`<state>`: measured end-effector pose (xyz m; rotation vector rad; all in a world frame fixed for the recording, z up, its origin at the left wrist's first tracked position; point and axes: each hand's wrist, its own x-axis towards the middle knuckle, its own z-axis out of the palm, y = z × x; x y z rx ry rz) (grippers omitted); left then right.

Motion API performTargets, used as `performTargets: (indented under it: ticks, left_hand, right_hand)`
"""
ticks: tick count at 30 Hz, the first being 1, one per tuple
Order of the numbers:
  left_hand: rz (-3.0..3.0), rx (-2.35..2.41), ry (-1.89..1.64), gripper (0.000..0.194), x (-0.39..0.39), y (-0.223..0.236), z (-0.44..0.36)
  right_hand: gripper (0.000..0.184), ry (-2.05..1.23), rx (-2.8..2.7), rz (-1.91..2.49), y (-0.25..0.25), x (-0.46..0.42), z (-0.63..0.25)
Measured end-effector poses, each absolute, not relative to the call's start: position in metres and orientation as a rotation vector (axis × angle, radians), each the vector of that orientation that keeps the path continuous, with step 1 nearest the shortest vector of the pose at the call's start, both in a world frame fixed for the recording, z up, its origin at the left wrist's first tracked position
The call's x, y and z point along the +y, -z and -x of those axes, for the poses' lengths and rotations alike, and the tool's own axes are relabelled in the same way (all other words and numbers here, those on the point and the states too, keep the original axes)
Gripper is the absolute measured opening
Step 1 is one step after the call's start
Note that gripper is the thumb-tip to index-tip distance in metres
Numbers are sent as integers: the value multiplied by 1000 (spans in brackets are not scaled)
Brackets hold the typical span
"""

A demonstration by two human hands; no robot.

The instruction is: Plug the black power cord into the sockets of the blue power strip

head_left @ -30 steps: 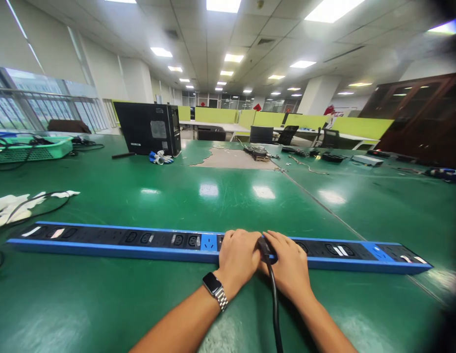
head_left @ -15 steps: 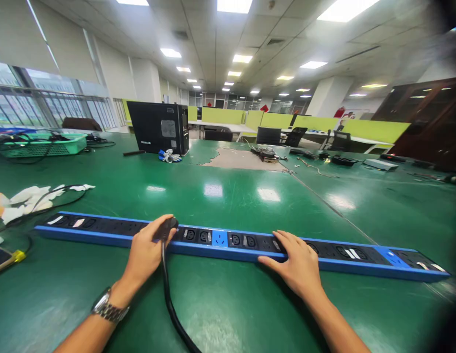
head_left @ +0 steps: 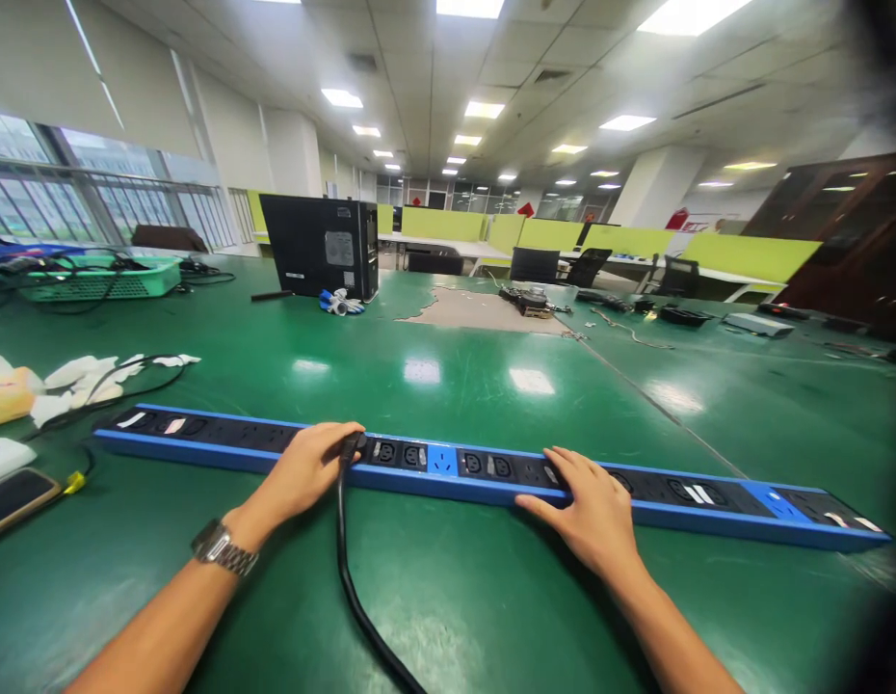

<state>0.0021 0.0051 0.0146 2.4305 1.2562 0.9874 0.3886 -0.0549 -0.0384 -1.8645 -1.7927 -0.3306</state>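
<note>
Cloth (head_left: 79, 381), white and crumpled, lies at the left of the green table (head_left: 491, 598), beyond the left end of a long blue-and-black power strip (head_left: 484, 487). The strip lies flat across the table in front of the person. Over its left half, the left hand (head_left: 303, 467), with a metal-banded watch (head_left: 224, 547) at the wrist, pinches a black plug (head_left: 353, 448) between thumb and fingers. A thick black cable (head_left: 343, 554) drops from the plug and curves toward the near edge of the view. The plug's face is hidden, so whether it is seated cannot be told; the step in hand looks like fitting it into a socket, or drawing it out. Just right of the plug are dark outlets, then a blue socket (head_left: 442, 461). Farther right, the right hand (head_left: 596, 506) is spread over the strip, thumb at its near side and fingers on top, apparently bracing it. The next move calls for force straight along the socket's line, with the strip kept from sliding.
</note>
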Motion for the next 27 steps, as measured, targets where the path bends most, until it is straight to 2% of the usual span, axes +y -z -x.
performTargets:
  ticks: [9, 19, 27]
  left_hand:
    - [-2133, 1397, -1448, 37, -6, -14, -26]
    - [-2413, 1113, -908, 19, -2, -20, -114]
    - [-2463, 1021, -972, 24, -5, -13, -112]
  right_hand:
    - [70, 294, -1771, 1856, 36, -56, -386]
    - [74, 305, -1779, 1856, 35, -58, -386]
    - [73, 265, -1762, 1875, 32, -59, -384]
